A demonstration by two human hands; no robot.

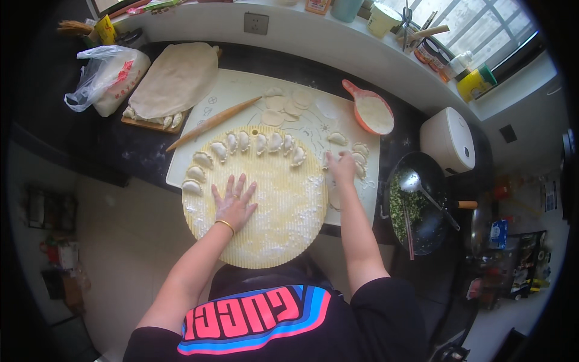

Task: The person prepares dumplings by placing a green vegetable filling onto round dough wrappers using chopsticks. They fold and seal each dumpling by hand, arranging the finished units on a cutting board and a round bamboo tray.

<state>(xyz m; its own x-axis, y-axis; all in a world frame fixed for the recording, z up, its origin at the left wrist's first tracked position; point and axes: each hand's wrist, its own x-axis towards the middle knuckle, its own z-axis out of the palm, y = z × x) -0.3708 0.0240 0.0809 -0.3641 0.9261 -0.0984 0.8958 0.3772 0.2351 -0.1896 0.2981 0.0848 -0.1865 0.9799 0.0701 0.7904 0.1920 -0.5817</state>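
Note:
My left hand [236, 203] lies flat with spread fingers on a round, yellowish ribbed tray [277, 211] dusted with flour. Folded dumplings [275, 142] stand in an arc along the tray's far and left rim. Beyond its right edge, my right hand [342, 168] pinches what looks like a dumpling [326, 160], partly covered by the fingers. Close to that hand, more dumplings [360, 155] and a single dumpling [337, 139] rest on the pale mat [220, 90]. Round dough wrappers [273, 117] overlap near the mat's far side.
A wooden rolling pin [214, 123] lies slanted across the mat. At right are a red scoop [374, 114] of flour and a wok [433, 232] with green filling, a ladle [411, 181] and chopsticks [409, 235]. A white appliance [447, 142] stands behind; a plastic bag [111, 78] sits far left.

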